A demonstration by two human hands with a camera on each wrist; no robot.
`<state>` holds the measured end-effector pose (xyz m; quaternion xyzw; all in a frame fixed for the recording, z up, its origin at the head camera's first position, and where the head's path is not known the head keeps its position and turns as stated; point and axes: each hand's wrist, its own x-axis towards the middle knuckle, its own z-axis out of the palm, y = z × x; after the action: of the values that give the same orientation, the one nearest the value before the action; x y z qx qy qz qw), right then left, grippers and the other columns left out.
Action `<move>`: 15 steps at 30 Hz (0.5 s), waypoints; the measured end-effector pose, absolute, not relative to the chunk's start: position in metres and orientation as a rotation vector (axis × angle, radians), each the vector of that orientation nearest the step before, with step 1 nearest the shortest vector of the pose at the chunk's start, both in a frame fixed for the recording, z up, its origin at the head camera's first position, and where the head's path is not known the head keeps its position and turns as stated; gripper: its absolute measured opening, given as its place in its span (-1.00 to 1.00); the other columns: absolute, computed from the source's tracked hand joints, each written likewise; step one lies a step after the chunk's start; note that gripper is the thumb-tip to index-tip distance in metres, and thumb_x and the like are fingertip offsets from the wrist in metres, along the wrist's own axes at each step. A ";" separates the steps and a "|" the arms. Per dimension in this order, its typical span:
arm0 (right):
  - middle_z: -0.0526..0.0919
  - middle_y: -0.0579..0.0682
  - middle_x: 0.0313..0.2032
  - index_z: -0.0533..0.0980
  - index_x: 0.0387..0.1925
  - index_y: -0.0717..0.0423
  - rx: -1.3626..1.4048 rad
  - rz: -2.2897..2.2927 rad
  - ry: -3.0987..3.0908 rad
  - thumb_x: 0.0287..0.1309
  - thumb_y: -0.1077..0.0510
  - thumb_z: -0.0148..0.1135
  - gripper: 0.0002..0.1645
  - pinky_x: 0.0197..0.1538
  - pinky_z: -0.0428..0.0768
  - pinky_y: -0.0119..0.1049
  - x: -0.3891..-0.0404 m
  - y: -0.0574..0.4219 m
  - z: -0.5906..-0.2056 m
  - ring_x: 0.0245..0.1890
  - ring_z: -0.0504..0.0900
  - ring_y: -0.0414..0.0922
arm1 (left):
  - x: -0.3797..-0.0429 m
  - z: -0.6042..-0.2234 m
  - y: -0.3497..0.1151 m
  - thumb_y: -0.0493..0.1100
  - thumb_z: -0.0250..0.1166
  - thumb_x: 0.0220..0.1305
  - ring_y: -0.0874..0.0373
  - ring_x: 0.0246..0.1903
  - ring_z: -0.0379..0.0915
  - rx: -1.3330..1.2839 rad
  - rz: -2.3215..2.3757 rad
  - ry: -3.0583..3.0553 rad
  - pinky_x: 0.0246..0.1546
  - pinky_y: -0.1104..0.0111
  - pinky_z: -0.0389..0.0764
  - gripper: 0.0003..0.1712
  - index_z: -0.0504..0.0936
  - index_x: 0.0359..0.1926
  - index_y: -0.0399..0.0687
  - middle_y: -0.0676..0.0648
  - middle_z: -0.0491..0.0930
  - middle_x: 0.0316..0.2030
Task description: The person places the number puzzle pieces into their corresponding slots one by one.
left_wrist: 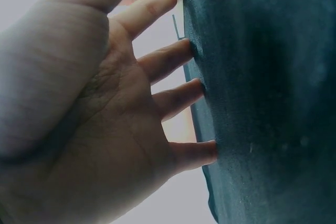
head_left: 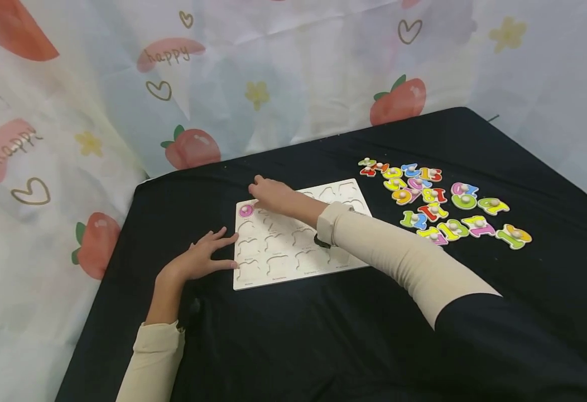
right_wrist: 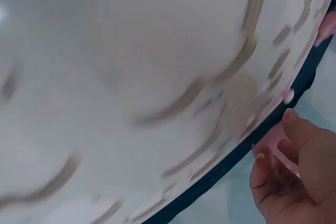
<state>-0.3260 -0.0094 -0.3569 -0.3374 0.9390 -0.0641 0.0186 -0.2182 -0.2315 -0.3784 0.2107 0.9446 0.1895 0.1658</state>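
Note:
A white wooden puzzle board with number-shaped recesses lies on the black cloth. One pink piece with a round knob sits in its top left corner. My left hand has its fingers spread, with the thumb and index fingertips at the board's left edge. Over the board's top edge hovers my right hand, just right of the pink piece. In the right wrist view that hand shows its thumb apart from loosely bent fingers, with nothing between them.
To the right of the board several colourful knobbed number pieces lie spread on the black cloth. My right forearm crosses over the board and hides part of it. A patterned curtain hangs behind the table.

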 end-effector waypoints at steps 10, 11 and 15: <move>0.55 0.13 -0.17 0.57 -0.10 0.23 -0.953 -0.268 3.018 0.26 0.22 0.17 -0.78 -0.17 0.54 -0.17 -0.330 0.105 -0.332 -0.19 0.53 0.00 | -0.218 -0.377 -0.230 0.23 0.29 0.13 -0.27 0.38 -0.32 0.578 0.538 2.684 0.17 -0.34 -0.24 -0.08 0.18 0.42 -0.01 -0.26 -0.06 0.42; 0.55 0.11 -0.21 0.57 -0.15 0.22 -0.921 -0.261 3.035 0.26 0.22 0.15 -0.82 -0.21 0.53 -0.17 -0.330 0.118 -0.330 -0.22 0.52 -0.01 | -0.217 -0.377 -0.230 0.22 0.29 0.13 -0.27 0.38 -0.32 0.577 0.537 2.683 0.17 -0.34 -0.24 -0.08 0.18 0.42 -0.01 -0.26 -0.07 0.42; 0.48 0.02 -0.46 0.54 -0.43 0.18 -0.752 -0.185 3.121 0.26 0.28 0.06 -0.83 -0.47 0.37 -0.23 -0.333 0.171 -0.323 -0.47 0.39 -0.08 | -0.217 -0.378 -0.231 0.21 0.29 0.14 -0.30 0.37 -0.31 0.595 0.544 2.690 0.15 -0.35 -0.23 -0.08 0.17 0.41 -0.05 -0.29 -0.06 0.41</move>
<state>-0.3333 0.1713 -0.3231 -0.2336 0.9699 -0.0574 -0.0372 -0.2169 -0.2307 -0.3780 0.2091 0.9446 0.1910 0.1658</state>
